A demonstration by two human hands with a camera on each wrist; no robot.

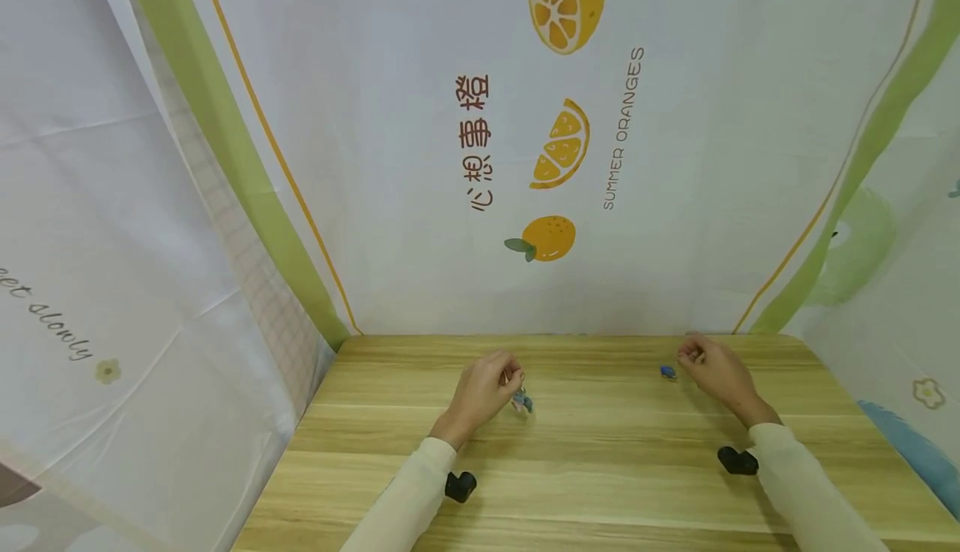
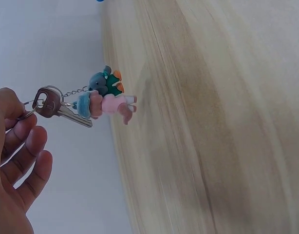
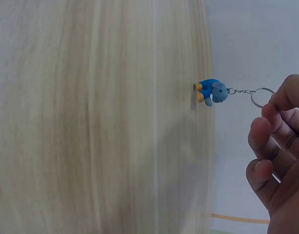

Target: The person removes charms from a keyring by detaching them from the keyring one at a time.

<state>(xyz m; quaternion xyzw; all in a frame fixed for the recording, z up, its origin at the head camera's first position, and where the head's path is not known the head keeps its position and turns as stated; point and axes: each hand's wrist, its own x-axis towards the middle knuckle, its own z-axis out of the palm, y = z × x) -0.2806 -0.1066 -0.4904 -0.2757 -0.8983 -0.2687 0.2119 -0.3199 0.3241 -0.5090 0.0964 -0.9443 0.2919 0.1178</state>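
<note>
My left hand (image 1: 480,389) pinches a thin metal ring between thumb and finger, left of the table's middle. In the left wrist view a key (image 2: 48,102) with a brown head hangs from it. Two small charms dangle there as well: a pink figure (image 2: 113,104) with blue on its head, and a grey elephant (image 2: 98,83) in green with orange feet. At the far right of the table, my right hand (image 1: 718,375) pinches the ring of a keychain. A short chain (image 3: 243,91) joins that ring to a blue elephant (image 3: 209,91) with yellow feet, close over the wood.
The wooden table (image 1: 592,469) reaches back to a white curtain (image 1: 420,285) printed with oranges. More printed cloth hangs at the left and right sides. A black wrist device (image 1: 461,486) sits below the left sleeve, another black device (image 1: 737,461) beside the right sleeve.
</note>
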